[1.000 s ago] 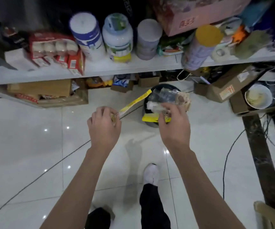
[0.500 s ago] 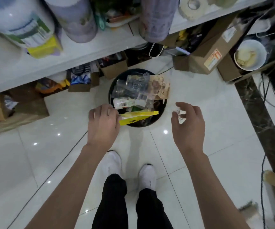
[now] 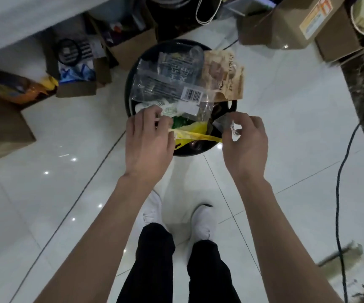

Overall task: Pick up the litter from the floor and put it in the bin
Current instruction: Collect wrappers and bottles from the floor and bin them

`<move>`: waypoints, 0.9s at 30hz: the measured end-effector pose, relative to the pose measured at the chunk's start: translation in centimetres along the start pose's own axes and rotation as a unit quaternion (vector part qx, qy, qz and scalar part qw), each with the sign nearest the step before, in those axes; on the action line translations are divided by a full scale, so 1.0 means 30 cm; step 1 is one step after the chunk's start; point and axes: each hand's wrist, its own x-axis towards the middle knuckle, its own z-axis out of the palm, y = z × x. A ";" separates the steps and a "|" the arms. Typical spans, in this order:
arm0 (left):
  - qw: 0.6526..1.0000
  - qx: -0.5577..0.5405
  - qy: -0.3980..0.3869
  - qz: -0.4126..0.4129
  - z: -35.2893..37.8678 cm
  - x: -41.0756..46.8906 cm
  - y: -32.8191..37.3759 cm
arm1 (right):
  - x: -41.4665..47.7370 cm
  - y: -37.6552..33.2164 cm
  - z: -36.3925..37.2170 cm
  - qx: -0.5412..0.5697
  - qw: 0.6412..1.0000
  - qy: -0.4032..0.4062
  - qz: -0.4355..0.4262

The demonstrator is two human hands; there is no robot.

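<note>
A round black bin (image 3: pixel 130 75) stands on the white tiled floor just ahead of my feet. It is filled with clear plastic packaging (image 3: pixel 165 84), a brown paper bag (image 3: pixel 224 75) and other rubbish. My left hand (image 3: pixel 148 141) is over the bin's near rim, pinching one end of a long yellow wrapper (image 3: pixel 195 134). The wrapper stretches right to my right hand (image 3: pixel 245 145), which touches its other end while pinching a small crumpled clear wrapper (image 3: pixel 234 131) in its fingertips.
Cardboard boxes (image 3: pixel 76 84) sit under a white shelf (image 3: pixel 23 22) to the left and behind the bin; more boxes (image 3: pixel 292 25) lie at the upper right. A dark marble strip (image 3: pixel 362 101) and a black cable (image 3: pixel 338 193) run down the right side.
I have stepped closer, so the bin fills more of the view. The plastic and paper bundle left my right hand and lies in the bin. Both hands have come together over the bin's near rim.
</note>
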 end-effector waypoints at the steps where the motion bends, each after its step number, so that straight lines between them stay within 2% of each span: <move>1: 1.000 -0.007 0.010 0.000 -0.001 0.002 -0.004 | 0.014 0.005 0.021 0.000 1.000 -0.002 -0.003; 8: 1.000 -0.019 0.018 -0.004 -0.013 0.024 -0.032 | 0.024 -0.005 0.071 -0.022 0.999 -0.041 -0.007; 17: 0.998 -0.027 -0.041 -0.041 -0.160 0.025 0.012 | -0.012 -0.103 -0.077 -0.024 0.998 -0.057 -0.026; 21: 0.996 -0.047 -0.043 -0.063 -0.298 -0.001 0.055 | -0.041 -0.202 -0.193 -0.018 0.996 -0.055 -0.070; 27: 0.993 -0.019 -0.032 -0.114 -0.592 -0.073 0.129 | -0.112 -0.413 -0.419 -0.031 0.982 -0.063 -0.173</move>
